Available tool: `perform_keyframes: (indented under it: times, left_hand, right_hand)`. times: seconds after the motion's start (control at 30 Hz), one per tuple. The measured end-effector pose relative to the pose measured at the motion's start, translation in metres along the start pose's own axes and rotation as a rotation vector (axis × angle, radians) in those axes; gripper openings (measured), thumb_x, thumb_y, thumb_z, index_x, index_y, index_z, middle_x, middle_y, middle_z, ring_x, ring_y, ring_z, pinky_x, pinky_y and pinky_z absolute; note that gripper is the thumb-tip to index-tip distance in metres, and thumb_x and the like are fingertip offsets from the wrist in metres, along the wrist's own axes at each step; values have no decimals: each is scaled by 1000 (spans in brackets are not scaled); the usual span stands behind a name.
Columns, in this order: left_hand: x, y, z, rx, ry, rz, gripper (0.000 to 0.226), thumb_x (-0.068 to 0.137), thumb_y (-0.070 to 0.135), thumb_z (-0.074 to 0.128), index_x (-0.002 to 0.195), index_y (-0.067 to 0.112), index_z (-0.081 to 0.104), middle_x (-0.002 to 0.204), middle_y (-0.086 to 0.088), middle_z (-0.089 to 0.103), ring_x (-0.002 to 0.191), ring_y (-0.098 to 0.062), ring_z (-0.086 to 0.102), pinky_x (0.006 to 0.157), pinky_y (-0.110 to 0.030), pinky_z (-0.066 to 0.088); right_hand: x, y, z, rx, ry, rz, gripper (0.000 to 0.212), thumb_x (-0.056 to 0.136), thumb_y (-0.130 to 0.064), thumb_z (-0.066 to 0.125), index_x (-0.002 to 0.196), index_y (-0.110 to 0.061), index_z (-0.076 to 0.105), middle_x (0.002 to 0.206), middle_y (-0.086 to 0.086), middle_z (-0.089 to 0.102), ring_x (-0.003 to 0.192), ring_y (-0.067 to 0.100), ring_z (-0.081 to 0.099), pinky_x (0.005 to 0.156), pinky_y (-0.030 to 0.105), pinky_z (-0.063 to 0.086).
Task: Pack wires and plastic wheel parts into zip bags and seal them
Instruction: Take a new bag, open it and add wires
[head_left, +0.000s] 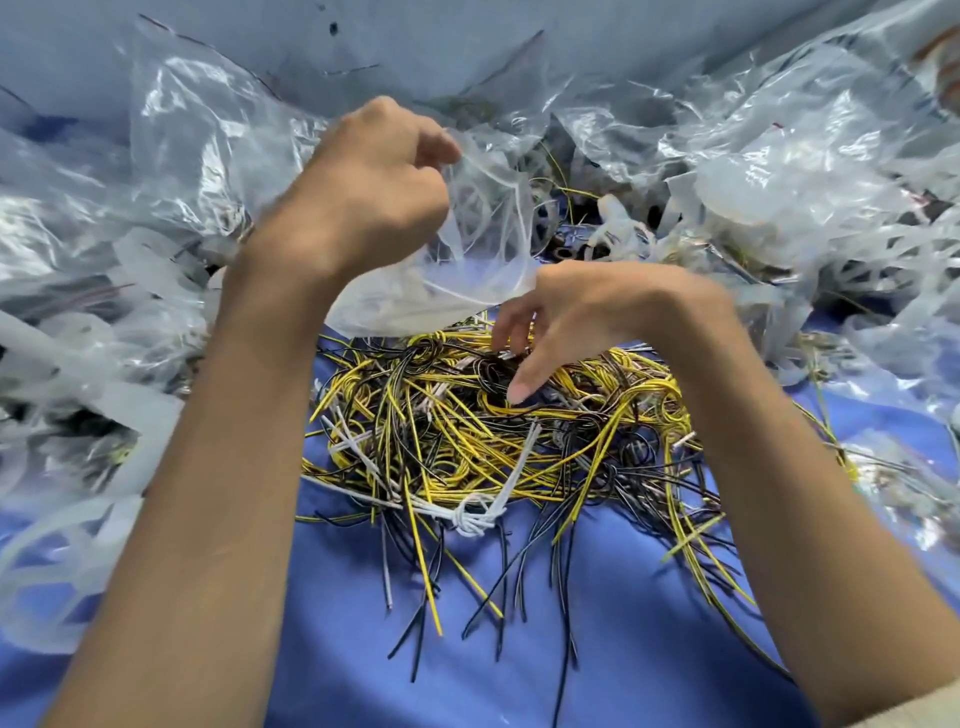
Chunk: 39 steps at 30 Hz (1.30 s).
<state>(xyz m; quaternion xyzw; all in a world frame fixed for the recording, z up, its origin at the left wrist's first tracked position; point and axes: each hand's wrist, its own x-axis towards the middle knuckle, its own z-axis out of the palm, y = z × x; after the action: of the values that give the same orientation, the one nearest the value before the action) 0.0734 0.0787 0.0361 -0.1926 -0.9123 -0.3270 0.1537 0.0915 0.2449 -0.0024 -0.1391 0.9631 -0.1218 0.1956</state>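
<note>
Filling step, I reckon: left hand (374, 192) grips clear plastic zip bag (467, 275); right hand (587, 317) slack above yellow-black wires (467, 441); next, pinch bundle.

Clear zip bag (470, 244) above tangled wires (493, 447)

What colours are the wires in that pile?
The wires are mostly yellow and black, a few white; head view shows it.

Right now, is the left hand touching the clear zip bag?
Touching. The head view shows the left hand pinching the clear zip bag by its top edge, above the wire pile.
</note>
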Motion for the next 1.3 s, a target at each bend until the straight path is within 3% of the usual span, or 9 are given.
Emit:
perform_keyframes:
  times: [0.17,0.3,0.4,0.53,0.83,0.93,1.13,1.23,1.3]
  left_hand:
    - [1,0,4,-21,-64,-2,45,85,-2,39,120,12,64,84,5,51,75,-7,52,72,-12,36]
    - [1,-1,5,-25,-73,6,45,86,-2,40,122,12,63,94,1,51,88,-10,50,76,-13,35]
    - [1,-2,4,-28,-78,16,46,86,-2,39,123,12,63,103,-5,57,91,-7,47,76,-11,34]
    - [0,-3,2,-30,-84,19,46,86,-3,40,123,12,63,123,-9,60,90,-6,45,79,-11,34]
    - [0,-5,1,-21,-84,14,46,87,-2,40,123,13,63,121,-8,60,90,-6,45,79,-13,34]
    - [1,-5,1,-20,-84,10,46,87,-1,40,123,14,63,112,-4,59,89,-6,44,74,-13,34]
    - [0,-4,1,-10,-99,8,45,87,-2,41,124,14,62,97,0,50,92,-6,46,81,-12,33]
    - [0,-4,1,-10,-104,6,46,87,-2,40,124,14,62,97,1,50,92,-6,46,82,-12,33]
    - [0,-4,2,-7,-105,13,46,87,-2,40,124,14,62,98,1,50,93,-6,47,82,-12,33]
  right_hand:
    - [14,-2,14,-73,24,-44,36,66,-48,78,89,-36,52,84,-17,53,73,1,48,69,29,43]
    - [4,0,6,36,75,-83,15,77,-32,69,78,-42,59,82,-19,66,70,-4,57,73,25,47]
    - [-3,5,-1,63,146,-122,31,80,-23,67,60,-47,63,94,-7,72,66,3,58,66,24,45]
    - [-7,11,-7,147,196,-142,20,81,-23,72,92,-39,69,85,-13,71,74,-1,61,70,12,45]
    - [-34,40,-30,258,369,-170,23,77,-7,72,82,-30,70,78,-9,72,63,-10,60,60,4,43]
    - [-38,57,-32,156,455,-41,25,76,-6,74,82,-30,71,77,-8,70,61,-4,59,65,15,47]
    - [-33,53,-28,15,330,146,28,76,-36,74,103,-33,70,100,-9,67,94,12,61,85,31,47]
    - [-23,38,-22,3,218,134,43,75,-59,63,105,-28,70,103,-10,67,96,11,60,93,35,47]
    - [-13,35,-14,-63,155,155,44,78,-58,61,104,-23,69,99,-7,65,90,13,58,89,35,47]
